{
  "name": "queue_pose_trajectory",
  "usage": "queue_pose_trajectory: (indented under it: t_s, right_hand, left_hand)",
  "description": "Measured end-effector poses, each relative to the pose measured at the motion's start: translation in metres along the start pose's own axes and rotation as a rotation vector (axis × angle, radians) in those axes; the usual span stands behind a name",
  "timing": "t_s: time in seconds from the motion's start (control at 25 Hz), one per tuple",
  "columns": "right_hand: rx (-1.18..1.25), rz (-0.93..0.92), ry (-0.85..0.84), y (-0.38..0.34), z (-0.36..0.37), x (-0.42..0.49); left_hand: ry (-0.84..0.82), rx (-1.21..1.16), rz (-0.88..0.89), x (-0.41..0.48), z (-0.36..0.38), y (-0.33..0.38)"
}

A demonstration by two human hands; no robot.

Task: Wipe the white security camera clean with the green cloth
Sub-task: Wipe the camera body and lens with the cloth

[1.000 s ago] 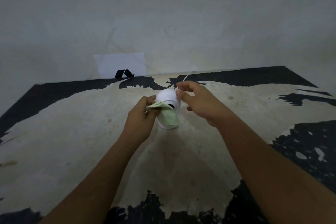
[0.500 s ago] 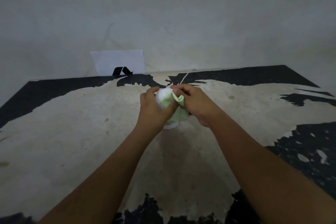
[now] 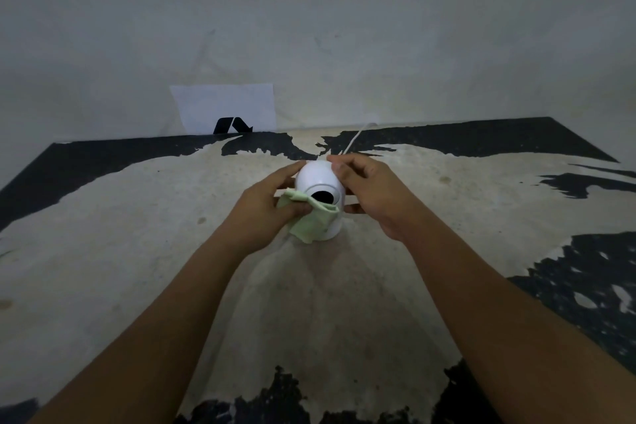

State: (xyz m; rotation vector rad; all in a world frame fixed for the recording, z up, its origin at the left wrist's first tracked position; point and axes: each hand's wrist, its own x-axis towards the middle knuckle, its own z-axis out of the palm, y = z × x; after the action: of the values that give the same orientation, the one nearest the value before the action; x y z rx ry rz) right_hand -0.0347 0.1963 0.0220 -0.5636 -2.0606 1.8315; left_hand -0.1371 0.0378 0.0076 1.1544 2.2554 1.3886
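The white security camera (image 3: 318, 179) stands upright on the worn table, its round head showing a black lens that faces me. My left hand (image 3: 265, 213) pinches the green cloth (image 3: 309, 222) against the camera's lower left front, and the cloth hangs down over the base. My right hand (image 3: 371, 194) grips the right side of the camera's head, fingertips on its top. A thin white cable (image 3: 356, 138) runs from behind the camera toward the wall.
The table (image 3: 137, 217) is beige with worn black patches and meets a grey wall at the back. A white card with a black mark (image 3: 227, 110) leans against that wall at the back left.
The cloth has come down from the top of the camera's head to below the lens, which is uncovered. My left hand has slid down and left. My right hand now holds the head.
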Motion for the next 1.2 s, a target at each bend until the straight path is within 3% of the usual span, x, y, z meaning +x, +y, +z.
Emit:
queue_pose_trajectory:
  t_s: [0.16,0.36,0.56,0.88,1.2]
  right_hand:
    - [0.029,-0.027,0.012,0.002,0.002,-0.001]
    - [-0.032,-0.060,0.046,0.007,0.002,0.002]
    - [0.019,-0.038,0.029,0.004,0.003,-0.003]
    - [0.024,-0.024,0.021,0.001,0.003,-0.004]
    - [-0.007,-0.070,0.077,0.006,0.005,-0.001]
  left_hand:
    - [0.092,-0.146,-0.025,-0.002,0.014,0.008]
    - [0.238,-0.034,-0.057,-0.004,0.037,0.013]
    - [0.250,-0.034,-0.068,0.002,0.031,0.017]
    - [0.102,-0.109,0.030,-0.012,0.014,-0.009]
    - [0.290,-0.129,-0.066,-0.001,0.050,0.013]
